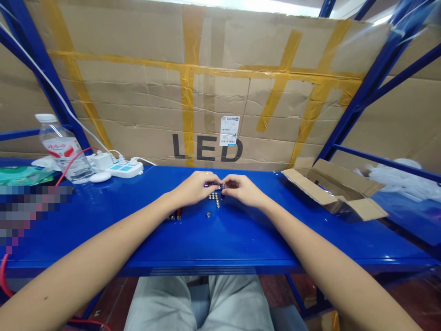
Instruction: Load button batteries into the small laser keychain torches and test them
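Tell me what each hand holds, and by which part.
The left hand and right hand pinch a small shiny item; whether it is one piece or two, and which part each grips, is too small to tell.

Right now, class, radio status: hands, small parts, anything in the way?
Left hand, right hand: pinching small shiny object, details unclear. Silver discs: on blue table, beside hands. Open cardboard box: off right, apart.
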`<action>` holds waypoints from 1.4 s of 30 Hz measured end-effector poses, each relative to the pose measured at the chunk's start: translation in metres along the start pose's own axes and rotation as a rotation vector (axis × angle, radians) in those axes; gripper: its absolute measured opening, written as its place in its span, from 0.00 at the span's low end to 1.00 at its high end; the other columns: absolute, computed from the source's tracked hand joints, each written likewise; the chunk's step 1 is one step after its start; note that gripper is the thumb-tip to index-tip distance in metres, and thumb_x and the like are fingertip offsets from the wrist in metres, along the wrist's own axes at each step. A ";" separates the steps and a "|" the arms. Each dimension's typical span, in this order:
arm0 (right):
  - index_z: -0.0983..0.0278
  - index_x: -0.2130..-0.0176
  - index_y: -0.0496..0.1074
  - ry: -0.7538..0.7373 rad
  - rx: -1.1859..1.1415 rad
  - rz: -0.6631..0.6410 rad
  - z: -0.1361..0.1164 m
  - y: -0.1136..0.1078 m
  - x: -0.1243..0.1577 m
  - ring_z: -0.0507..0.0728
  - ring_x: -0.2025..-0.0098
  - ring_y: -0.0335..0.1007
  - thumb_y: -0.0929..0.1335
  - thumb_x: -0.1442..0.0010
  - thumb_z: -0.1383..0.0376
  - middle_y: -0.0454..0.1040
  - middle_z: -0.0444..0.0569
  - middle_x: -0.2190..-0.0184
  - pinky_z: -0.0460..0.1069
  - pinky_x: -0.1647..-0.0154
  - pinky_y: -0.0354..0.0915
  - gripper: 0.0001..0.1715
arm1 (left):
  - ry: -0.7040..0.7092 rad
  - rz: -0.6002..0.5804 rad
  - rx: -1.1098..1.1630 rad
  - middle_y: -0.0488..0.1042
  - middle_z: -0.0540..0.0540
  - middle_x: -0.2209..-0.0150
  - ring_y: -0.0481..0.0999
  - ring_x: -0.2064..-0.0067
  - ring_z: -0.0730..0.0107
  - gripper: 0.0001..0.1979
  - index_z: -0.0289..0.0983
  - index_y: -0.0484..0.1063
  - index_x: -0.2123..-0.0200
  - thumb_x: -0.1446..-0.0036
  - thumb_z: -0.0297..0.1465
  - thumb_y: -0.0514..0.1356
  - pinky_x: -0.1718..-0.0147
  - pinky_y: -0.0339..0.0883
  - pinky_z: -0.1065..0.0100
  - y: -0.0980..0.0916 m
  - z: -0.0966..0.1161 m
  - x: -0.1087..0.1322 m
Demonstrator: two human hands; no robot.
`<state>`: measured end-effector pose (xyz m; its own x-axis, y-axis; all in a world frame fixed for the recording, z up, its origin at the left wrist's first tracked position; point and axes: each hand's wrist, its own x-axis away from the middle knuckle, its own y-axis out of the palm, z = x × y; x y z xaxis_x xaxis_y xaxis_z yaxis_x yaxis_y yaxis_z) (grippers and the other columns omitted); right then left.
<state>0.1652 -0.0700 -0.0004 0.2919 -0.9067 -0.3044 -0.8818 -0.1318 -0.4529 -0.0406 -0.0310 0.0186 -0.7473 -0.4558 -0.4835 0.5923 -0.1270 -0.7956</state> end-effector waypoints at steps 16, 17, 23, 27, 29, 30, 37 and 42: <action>0.65 0.66 0.71 -0.082 0.007 0.106 0.003 0.005 0.001 0.51 0.70 0.63 0.73 0.49 0.60 0.69 0.43 0.73 0.48 0.68 0.62 0.13 | -0.182 0.119 0.091 0.78 0.48 0.67 0.74 0.64 0.69 0.05 0.36 0.75 0.67 0.42 0.31 0.60 0.62 0.66 0.68 0.007 0.009 -0.002; 0.65 0.66 0.71 -0.097 0.032 0.115 0.003 0.005 0.001 0.52 0.69 0.63 0.73 0.49 0.60 0.69 0.43 0.72 0.48 0.68 0.62 0.12 | -0.203 0.126 0.134 0.78 0.48 0.67 0.75 0.64 0.69 0.06 0.36 0.75 0.68 0.42 0.31 0.60 0.62 0.66 0.68 0.007 0.009 -0.002; 0.64 0.66 0.74 -0.163 0.118 0.137 0.001 0.002 0.001 0.54 0.65 0.66 0.72 0.47 0.63 0.71 0.46 0.68 0.50 0.62 0.64 0.08 | -0.294 0.110 0.404 0.75 0.50 0.71 0.72 0.74 0.74 0.08 0.34 0.73 0.68 0.43 0.33 0.61 0.72 0.67 0.70 0.006 0.011 -0.001; 0.63 0.65 0.76 -0.210 0.164 0.146 -0.002 0.000 0.001 0.55 0.63 0.68 0.72 0.45 0.63 0.71 0.47 0.66 0.51 0.60 0.64 0.06 | -0.348 0.106 0.533 0.73 0.51 0.74 0.72 0.79 0.76 0.07 0.33 0.71 0.69 0.43 0.32 0.62 0.75 0.67 0.70 0.004 0.014 -0.003; 0.62 0.65 0.77 -0.248 0.190 0.139 -0.002 -0.001 0.001 0.55 0.63 0.68 0.72 0.44 0.64 0.71 0.47 0.67 0.51 0.59 0.65 0.05 | -0.391 0.083 0.604 0.73 0.51 0.75 0.72 0.79 0.76 0.08 0.33 0.70 0.69 0.44 0.32 0.64 0.77 0.67 0.71 0.004 0.015 -0.003; 0.62 0.65 0.77 -0.268 0.201 0.136 -0.002 -0.002 0.001 0.55 0.63 0.69 0.72 0.44 0.65 0.71 0.47 0.67 0.52 0.59 0.65 0.05 | -0.413 0.069 0.637 0.73 0.50 0.75 0.73 0.80 0.76 0.08 0.33 0.70 0.68 0.45 0.32 0.65 0.78 0.67 0.71 0.004 0.015 -0.004; 0.59 0.65 0.79 -0.341 0.219 0.143 -0.002 -0.002 0.001 0.57 0.61 0.70 0.71 0.43 0.66 0.72 0.48 0.67 0.54 0.56 0.66 0.05 | -0.633 0.009 0.923 0.76 0.45 0.74 0.76 0.73 0.72 0.11 0.30 0.74 0.70 0.51 0.31 0.71 0.75 0.74 0.69 0.007 0.010 -0.004; 0.60 0.65 0.79 -0.382 0.191 0.175 -0.007 0.001 0.004 0.57 0.61 0.69 0.70 0.42 0.66 0.71 0.48 0.66 0.54 0.57 0.67 0.05 | -0.707 0.010 1.089 0.76 0.43 0.73 0.77 0.70 0.72 0.07 0.28 0.76 0.69 0.49 0.26 0.69 0.72 0.75 0.70 0.009 0.010 -0.005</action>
<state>0.1635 -0.0762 0.0037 0.2920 -0.6915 -0.6608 -0.8563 0.1188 -0.5027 -0.0288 -0.0391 0.0178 -0.6194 -0.7816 0.0742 0.7850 -0.6152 0.0722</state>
